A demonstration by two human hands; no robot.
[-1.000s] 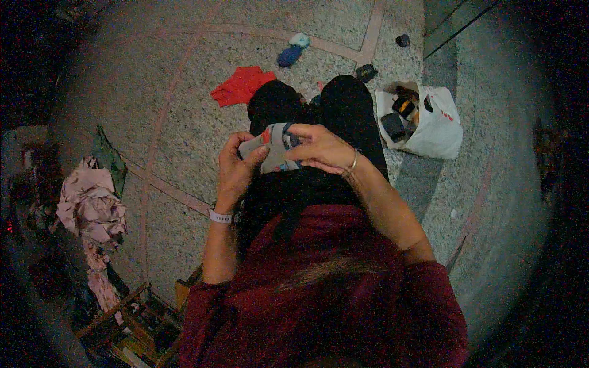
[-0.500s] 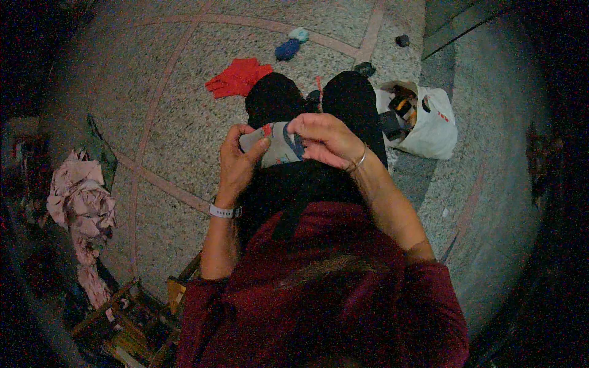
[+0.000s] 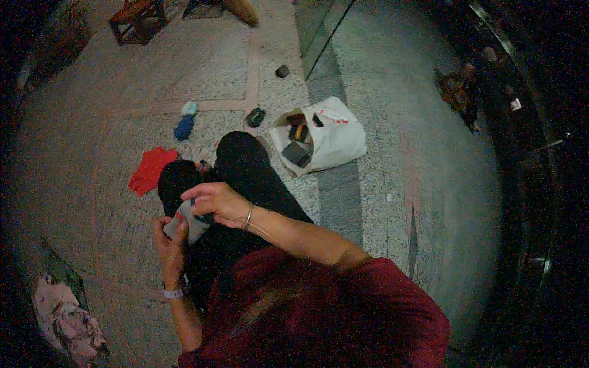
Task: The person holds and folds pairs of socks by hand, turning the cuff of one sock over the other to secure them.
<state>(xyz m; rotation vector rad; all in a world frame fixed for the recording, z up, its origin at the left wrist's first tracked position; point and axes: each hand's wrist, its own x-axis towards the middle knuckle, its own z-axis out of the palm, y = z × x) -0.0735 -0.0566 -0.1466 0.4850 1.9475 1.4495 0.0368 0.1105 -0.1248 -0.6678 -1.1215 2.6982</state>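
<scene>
Since half a second ago the person's head has turned rightward, and what lies below now sits farther left and lower in the view. Around us spreads the speckled grey floor (image 3: 215, 73); the person sits over it in a maroon top (image 3: 343, 313) and black trousers (image 3: 242, 159), knees up. Beyond the right knee slumps a white bag (image 3: 340, 138), its mouth facing the legs and showing dark and yellowish things (image 3: 299, 132). Far ahead stands a wooden stool (image 3: 138, 21). Off at the lower left lies crumpled pink cloth (image 3: 64, 319) against green cloth (image 3: 64, 276), both dim; by the left knee, red cloth (image 3: 153, 170) is spread out. The right hand (image 3: 221, 202) arches over the far end of the grey cloth piece, fingers partly spread; from where I stand I can't tell whether they grip. The left hand (image 3: 170, 242) is clamped on the near end, thumb on top. Between them, above the lap, is that grey cloth piece (image 3: 195, 230) (red shows on it). Ahead lie a dark blue bundle (image 3: 183, 128) touching a pale one (image 3: 189, 108), a blackish bundle (image 3: 255, 117) and a small dark lump (image 3: 281, 71). Smallest are a pale wristband (image 3: 173, 294) and a thin bangle (image 3: 248, 216).
</scene>
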